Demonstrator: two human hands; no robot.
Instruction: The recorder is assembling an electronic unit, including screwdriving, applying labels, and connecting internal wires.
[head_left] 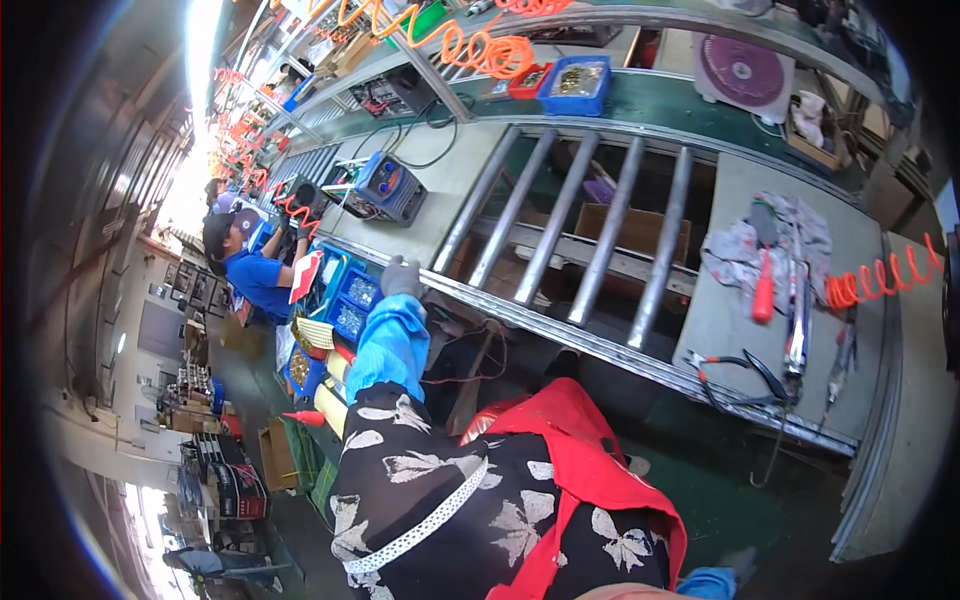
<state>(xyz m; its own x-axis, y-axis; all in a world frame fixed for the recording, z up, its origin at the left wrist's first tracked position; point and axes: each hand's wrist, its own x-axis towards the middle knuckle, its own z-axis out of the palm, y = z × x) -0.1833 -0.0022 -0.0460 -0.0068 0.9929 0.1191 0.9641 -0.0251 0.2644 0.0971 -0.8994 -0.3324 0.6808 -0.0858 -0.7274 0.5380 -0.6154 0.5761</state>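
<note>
My left arm, in a blue sleeve cover, reaches forward to the conveyor's near metal rail (520,320). At that rail is my left hand (402,278) in a grey glove, its fingers apart and nothing visible in them. Beyond it a blue and grey box-shaped machine (390,190) with knobs on its front stands on a grey board (450,165). Blue bins (358,290) of small parts sit just left of my left forearm. My right hand (740,565) is low at the bottom edge, smeared by motion beside its blue sleeve; its fingers cannot be made out.
Bare rollers (555,215) span the conveyor's middle. On the right board lie a rag (800,225), a red-handled screwdriver (763,290), a long metal power driver (797,320) and pliers (750,375). Orange coiled hoses (490,55) hang overhead. A co-worker in blue (255,280) is at left.
</note>
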